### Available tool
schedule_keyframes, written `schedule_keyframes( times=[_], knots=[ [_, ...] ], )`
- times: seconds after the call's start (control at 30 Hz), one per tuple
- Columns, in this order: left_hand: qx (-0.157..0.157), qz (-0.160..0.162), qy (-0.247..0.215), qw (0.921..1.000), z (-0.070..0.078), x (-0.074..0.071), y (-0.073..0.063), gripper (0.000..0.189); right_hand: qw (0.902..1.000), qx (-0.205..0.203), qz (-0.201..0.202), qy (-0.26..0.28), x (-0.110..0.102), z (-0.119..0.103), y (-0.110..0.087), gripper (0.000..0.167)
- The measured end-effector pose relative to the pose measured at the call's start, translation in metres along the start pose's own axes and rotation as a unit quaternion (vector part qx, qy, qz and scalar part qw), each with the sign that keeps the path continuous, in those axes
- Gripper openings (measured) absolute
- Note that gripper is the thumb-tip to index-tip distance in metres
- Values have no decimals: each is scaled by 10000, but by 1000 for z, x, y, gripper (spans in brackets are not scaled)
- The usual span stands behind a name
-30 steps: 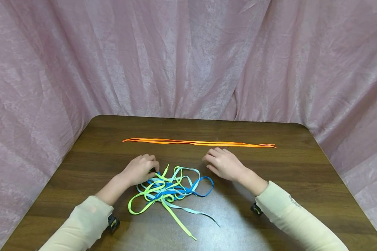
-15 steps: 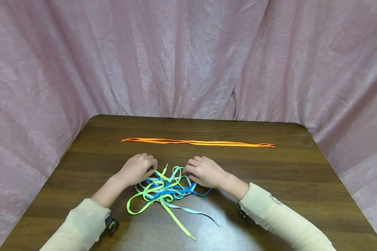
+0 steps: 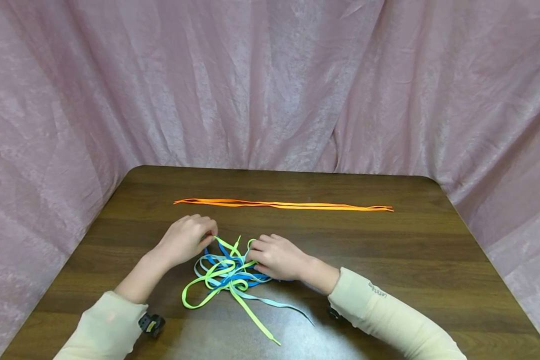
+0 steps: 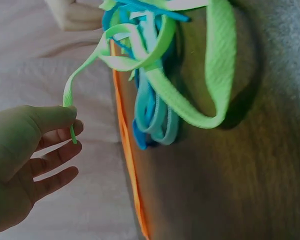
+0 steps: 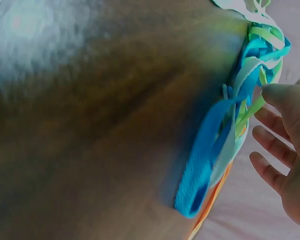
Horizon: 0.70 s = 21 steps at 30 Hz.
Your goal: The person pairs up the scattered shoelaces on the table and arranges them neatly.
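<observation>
A tangle of flat shoelaces in yellow-green, blue and pale blue lies on the table. My left hand (image 3: 186, 240), at the far left of the tangle, pinches the yellow-green shoelace (image 4: 67, 92) near its tip between thumb and forefinger. From there the lace rises off the table and runs back into the tangle. My right hand (image 3: 279, 257) is over the right side of the tangle and covers part of it. In the right wrist view, its thumb and forefinger pinch a stretch of yellow-green lace, beside a hanging loop of the blue shoelace (image 5: 200, 160).
An orange shoelace (image 3: 288, 205), doubled and straight, lies across the table beyond both hands. The pale blue shoelace (image 3: 279, 303) trails toward the near side, as does another yellow-green end. Pink curtains (image 3: 270, 85) hang behind the brown wooden table (image 3: 414, 240).
My right hand has come in from the right onto the tangle. My left hand has drawn the yellow-green lace end a little left and away from the tangle.
</observation>
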<state>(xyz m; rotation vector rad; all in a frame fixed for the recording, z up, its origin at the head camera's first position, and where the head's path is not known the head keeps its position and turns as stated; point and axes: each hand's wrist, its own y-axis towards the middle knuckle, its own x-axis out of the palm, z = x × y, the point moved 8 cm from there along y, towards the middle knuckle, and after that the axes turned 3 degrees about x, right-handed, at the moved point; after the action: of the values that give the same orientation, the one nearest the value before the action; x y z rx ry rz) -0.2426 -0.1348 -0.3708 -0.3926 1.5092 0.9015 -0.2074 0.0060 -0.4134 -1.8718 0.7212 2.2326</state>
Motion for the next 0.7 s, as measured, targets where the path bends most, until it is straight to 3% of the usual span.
schedule_keyframes(
  times=[0.23,0.47,0.7],
  knots=[
    [-235,459,20,9987,-13,-17,-6,20,9996,-62,66,-262,2,-6,-2,4],
    [-519,339,23,9981,-31,-15,-18,14,9991,34,405,-139,-7,0,-9,4],
    [-862,184,44,9961,-53,-8,-32,11,9990,195,411,44,-14,13,-22,6]
  ],
)
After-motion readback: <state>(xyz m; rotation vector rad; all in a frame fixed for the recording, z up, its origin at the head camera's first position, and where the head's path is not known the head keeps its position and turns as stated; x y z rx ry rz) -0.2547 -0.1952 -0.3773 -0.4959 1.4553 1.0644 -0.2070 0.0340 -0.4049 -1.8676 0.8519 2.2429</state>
